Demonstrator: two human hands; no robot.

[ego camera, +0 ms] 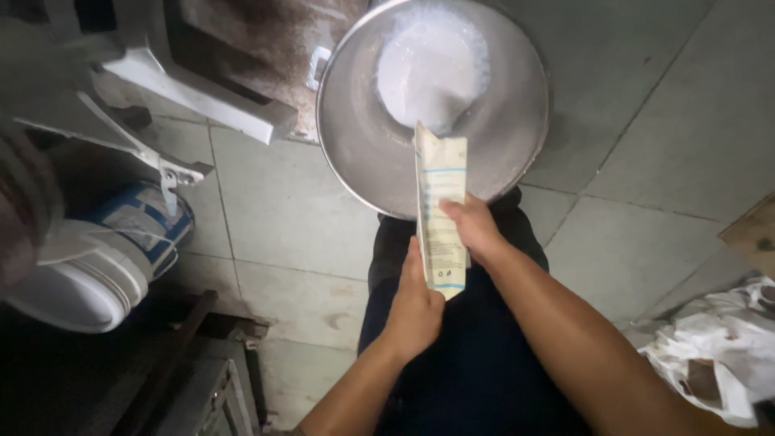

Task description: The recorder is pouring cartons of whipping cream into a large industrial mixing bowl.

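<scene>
Grey tiled floor (638, 97) underfoot: pouring in progress, white carton (441, 214) tilted over the metal basin (355, 145) of white liquid (428, 64), gripped closed by left hand (414, 311) low and right hand (476, 230) mid-body; likely needing steeper tilt to empty.

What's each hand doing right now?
Left hand: closed on the lower end of the carton.
Right hand: closed on the carton's side, tipped over the metal bowl.
</scene>
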